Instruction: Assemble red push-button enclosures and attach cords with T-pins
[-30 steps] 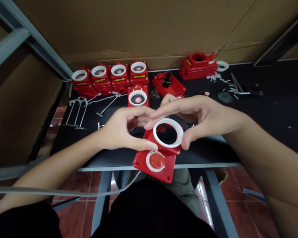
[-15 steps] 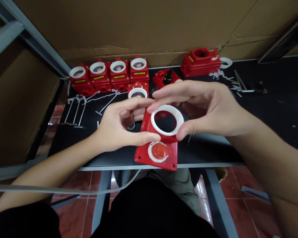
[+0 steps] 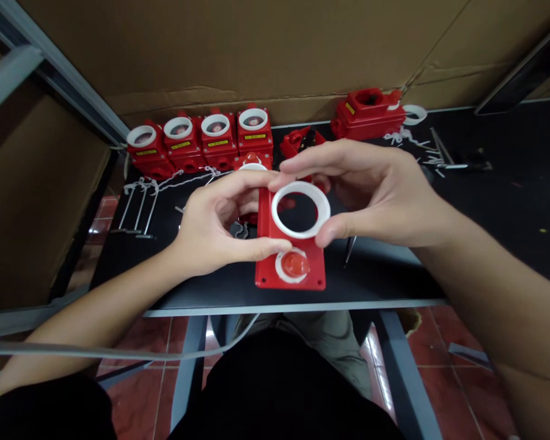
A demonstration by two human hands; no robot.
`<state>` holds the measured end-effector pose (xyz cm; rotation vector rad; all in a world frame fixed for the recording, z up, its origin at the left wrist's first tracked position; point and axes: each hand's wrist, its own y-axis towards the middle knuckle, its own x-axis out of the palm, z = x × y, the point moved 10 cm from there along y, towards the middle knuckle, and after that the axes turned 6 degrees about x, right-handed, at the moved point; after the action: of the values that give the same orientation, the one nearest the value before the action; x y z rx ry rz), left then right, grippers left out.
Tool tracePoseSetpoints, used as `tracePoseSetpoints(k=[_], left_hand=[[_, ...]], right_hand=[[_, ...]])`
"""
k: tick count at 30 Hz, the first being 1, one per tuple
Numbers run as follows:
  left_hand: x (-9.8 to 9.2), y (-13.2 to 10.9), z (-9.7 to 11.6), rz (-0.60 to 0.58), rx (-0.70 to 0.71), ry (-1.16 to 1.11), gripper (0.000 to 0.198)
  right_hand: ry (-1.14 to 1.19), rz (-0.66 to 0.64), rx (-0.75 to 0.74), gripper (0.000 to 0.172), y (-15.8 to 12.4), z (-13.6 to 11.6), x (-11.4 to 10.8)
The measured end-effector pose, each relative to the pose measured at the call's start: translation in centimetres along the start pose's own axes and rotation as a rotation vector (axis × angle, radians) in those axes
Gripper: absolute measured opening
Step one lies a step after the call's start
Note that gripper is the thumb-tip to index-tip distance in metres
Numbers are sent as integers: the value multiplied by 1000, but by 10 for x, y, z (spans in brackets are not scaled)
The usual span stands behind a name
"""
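Note:
Between my hands, above the black bench top, is a red housing cover (image 3: 267, 269) with a round opening and a translucent red dome (image 3: 296, 264) at its near end. A white ring (image 3: 278, 211) encircles the opening, through which dark bench shows. My left hand (image 3: 227, 226) grips the cover's left side, thumb on top near the dome and fingers at the far edge. My right hand (image 3: 371, 195) is curved round the white ring, thumb at its near right rim and fingertips at its far side. Some fingers are hidden behind the cover.
Several red boxes with white rings (image 3: 217, 140) line the back left. Metal T-handled rods (image 3: 140, 211) and white string lie before them. An open red housing (image 3: 297, 142) sits behind my hands. At back right are another red box (image 3: 369, 122) and a loose white ring (image 3: 415, 114).
Both hands have shifted the cover slightly away from me and turned it straighter. The white ring has moved a little left and up in view with my right hand.

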<state>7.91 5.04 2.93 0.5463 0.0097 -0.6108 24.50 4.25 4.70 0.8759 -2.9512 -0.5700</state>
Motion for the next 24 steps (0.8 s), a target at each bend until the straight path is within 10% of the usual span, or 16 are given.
tracePoseSetpoints(k=[6, 24], left_hand=[[15, 1, -7, -186, -40, -135, 67], [2, -5, -8, 15, -21, -36, 70]], right_hand=[[-14, -214, 109, 67, 1, 1, 6], [52, -19, 82, 73, 0, 9, -1]])
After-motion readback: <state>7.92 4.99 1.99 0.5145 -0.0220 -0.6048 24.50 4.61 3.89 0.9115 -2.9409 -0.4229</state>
